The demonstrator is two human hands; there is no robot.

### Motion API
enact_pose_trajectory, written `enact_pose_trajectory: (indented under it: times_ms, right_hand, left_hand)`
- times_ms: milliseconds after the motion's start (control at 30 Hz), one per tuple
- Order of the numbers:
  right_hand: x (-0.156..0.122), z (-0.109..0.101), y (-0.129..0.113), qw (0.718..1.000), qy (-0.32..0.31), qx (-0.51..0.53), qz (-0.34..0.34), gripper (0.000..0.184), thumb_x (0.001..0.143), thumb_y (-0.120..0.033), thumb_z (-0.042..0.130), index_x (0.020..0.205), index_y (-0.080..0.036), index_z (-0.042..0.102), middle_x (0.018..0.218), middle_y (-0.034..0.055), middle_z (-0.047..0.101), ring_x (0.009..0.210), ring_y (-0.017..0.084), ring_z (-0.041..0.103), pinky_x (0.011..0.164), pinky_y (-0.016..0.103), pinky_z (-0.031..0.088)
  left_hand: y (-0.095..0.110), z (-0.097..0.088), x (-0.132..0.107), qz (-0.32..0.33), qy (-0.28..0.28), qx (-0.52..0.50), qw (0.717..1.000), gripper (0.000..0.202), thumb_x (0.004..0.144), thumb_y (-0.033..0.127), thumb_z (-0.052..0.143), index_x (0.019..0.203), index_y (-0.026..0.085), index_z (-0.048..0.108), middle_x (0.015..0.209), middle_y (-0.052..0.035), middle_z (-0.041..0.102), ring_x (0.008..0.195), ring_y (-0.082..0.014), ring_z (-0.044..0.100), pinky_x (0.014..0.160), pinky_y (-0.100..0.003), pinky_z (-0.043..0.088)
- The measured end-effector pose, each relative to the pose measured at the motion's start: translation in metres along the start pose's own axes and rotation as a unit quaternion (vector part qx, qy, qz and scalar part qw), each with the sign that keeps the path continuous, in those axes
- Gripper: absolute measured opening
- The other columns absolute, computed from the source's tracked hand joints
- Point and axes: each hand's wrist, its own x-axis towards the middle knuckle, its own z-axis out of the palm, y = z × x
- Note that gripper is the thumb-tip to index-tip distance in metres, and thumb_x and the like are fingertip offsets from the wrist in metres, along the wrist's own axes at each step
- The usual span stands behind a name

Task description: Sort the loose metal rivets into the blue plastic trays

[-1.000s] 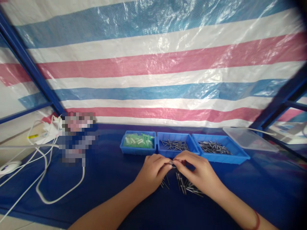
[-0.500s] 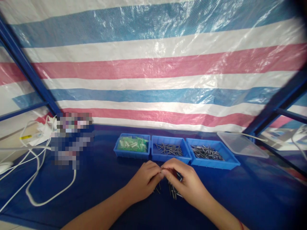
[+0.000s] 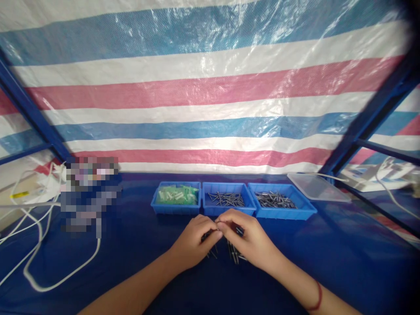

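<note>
My left hand (image 3: 196,238) and my right hand (image 3: 246,236) meet fingertip to fingertip above the blue tabletop. Both are closed in a pinch; whatever lies between the fingertips is too small to make out. Beneath and between them lie dark metal pins (image 3: 233,253), partly covered by my right hand, and a few thinner ones (image 3: 212,250) by my left. Just beyond stand three blue bins in a row. The left bin (image 3: 177,210) holds pale pieces in green plastic, the middle bin (image 3: 210,211) thin metal pins, the right bin (image 3: 285,213) thicker metal pins.
A clear plastic lid (image 3: 318,188) lies right of the bins. White cables (image 3: 65,282) loop across the table's left side, near a blurred-out object (image 3: 92,192). Blue frame posts (image 3: 364,118) rise at both sides, before a striped plastic sheet (image 3: 203,96).
The view has shifted slightly, so the bins sit a little further left and higher. My hands stay together at the fingertips, and the left thumb has straightened somewhat.
</note>
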Motion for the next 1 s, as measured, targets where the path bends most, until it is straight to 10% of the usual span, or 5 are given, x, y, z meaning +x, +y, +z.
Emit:
enact_pose_trajectory:
  times_ms: [333,567,767,1000]
  right_hand:
    - [0.002,-0.008,0.007,0.999,0.013,-0.029,-0.012,0.012,0.087,-0.02,0.051,0.084,-0.019,0.062,0.07,0.0012,0.058,0.061,0.013,0.052,0.055,0.025,0.042]
    - [0.008,-0.043,0.007,0.986,0.025,-0.153,-0.066,0.014,0.087,-0.017,0.048,0.083,-0.019,0.061,0.083,0.0038,0.063,0.077,0.015,0.059,0.071,0.027,0.046]
    - [0.003,-0.111,0.045,0.872,0.285,-0.388,0.088,0.016,0.081,-0.026,0.051,0.068,-0.019,0.059,0.067,0.003,0.06,0.061,0.017,0.055,0.058,0.028,0.039]
    - [-0.007,-0.128,0.081,0.791,0.232,-0.531,0.198,0.024,0.079,-0.032,0.049,0.071,-0.014,0.063,0.063,0.0092,0.06,0.056,0.02,0.054,0.055,0.031,0.038]
  left_hand:
    - [-0.004,0.001,-0.001,-0.046,0.118,-0.022,0.992,0.011,0.089,0.023,0.056,0.081,0.018,0.061,0.077,-0.0007,0.059,0.074,-0.0139,0.056,0.07,-0.024,0.043]
    - [-0.005,-0.001,-0.003,-0.047,0.103,0.006,0.994,0.022,0.086,0.025,0.059,0.108,0.02,0.057,0.086,-0.0024,0.06,0.083,-0.0175,0.058,0.078,-0.029,0.045]
    - [-0.001,0.0,-0.002,0.01,0.029,0.05,0.998,0.014,0.09,0.022,0.052,0.099,0.021,0.063,0.093,-0.0051,0.061,0.093,-0.0204,0.055,0.084,-0.034,0.044]
    - [0.002,0.001,-0.003,0.018,-0.002,0.083,0.996,0.015,0.088,0.019,0.052,0.094,0.021,0.066,0.097,-0.006,0.06,0.097,-0.022,0.052,0.085,-0.037,0.043]
